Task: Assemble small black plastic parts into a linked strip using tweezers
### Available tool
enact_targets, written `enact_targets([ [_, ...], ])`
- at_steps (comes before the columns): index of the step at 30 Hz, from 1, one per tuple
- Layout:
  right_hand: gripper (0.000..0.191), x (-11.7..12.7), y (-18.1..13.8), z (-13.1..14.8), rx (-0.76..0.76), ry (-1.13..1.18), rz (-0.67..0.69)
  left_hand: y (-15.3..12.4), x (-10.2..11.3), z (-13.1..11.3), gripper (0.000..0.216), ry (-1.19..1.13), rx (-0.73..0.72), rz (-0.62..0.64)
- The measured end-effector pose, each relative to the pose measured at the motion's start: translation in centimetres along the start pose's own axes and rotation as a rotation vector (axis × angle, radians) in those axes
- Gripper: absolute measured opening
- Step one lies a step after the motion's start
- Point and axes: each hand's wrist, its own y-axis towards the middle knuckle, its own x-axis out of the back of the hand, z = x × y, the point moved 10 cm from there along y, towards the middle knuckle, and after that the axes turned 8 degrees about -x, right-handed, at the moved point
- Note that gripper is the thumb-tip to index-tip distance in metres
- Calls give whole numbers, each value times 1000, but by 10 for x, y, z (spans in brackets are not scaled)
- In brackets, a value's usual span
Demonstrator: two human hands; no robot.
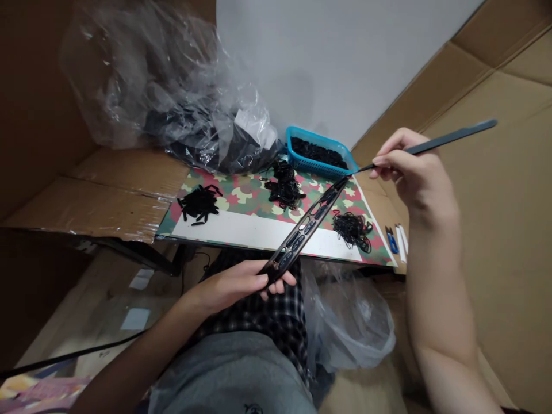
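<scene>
The left hand (245,282) is gripping the slotted strip (307,228) by one end, slanting it over the table (241,194) — likely for easier reach. The right hand (417,167) is pinching a slim tool (452,137), tip at the far end.

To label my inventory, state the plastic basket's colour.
The basket is bright blue, shown in the head view.

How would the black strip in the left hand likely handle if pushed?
The strip is probably fairly stiff, running straight out from the left hand at its near end. Its slim, slotted shape suggests it's light. The shiny edges may feel slightly slippery.
</scene>
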Motion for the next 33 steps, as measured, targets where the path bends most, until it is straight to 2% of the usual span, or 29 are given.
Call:
enact_targets([
  [4,31,13,-5,-21,-39,25,-44,-11,28,4,38,190,48,-183],
  [8,19,22,-13,-44,-79,29,-50,-19,51,-3,34,373,56,-329],
  [11,9,27,-24,-63,-122,59,-64,-26,64,-18,35,538,53,-431],
  [14,12,33,-38,-86,-203,83,-89,-30,78,-39,37,778,51,-527],
  [19,16,32,-61,-128,-324,100,-69,-18,102,-60,46,1188,103,-603],
  [25,17,17,-80,-176,-363,102,-60,0,118,-56,40,1438,274,-604],
  [29,20,24,-93,-201,-396,63,-89,-24,125,-61,40,1512,306,-723],
  [31,21,38,-100,-208,-422,44,-130,-42,127,-67,39,1502,238,-801],
  [33,22,54,-107,-207,-428,25,-206,-58,126,-73,34,1495,107,-848],
])
